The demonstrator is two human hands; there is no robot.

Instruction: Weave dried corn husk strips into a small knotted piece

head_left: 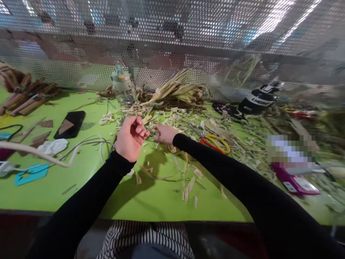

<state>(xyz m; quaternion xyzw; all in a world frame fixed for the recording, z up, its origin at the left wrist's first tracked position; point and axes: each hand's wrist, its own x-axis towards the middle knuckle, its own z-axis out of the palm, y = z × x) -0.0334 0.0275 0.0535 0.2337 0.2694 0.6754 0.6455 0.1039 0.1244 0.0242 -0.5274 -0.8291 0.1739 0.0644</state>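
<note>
My left hand (131,139) is raised over the green table with its fingers curled in towards the palm. Whatever those fingers may hold is too small or hidden to name. Just right of it, my right hand (166,134) reaches leftward, low over the scraps, thumb and forefinger apart with nothing visible between them. Pale dried husk scraps (176,114) lie scattered around and behind both hands. A bundle of dried corn husks (175,90) rests farther back. Scissors with yellow and red handles (215,143) lie beside my right forearm.
A perforated metal screen (167,46) borders the table's back. Near it stand a pale green bottle (122,84) and a tilted black bottle (258,99). At left lie a phone (77,122), white cables (54,158) and brown bundles (29,95). A magenta device (299,181) sits at right.
</note>
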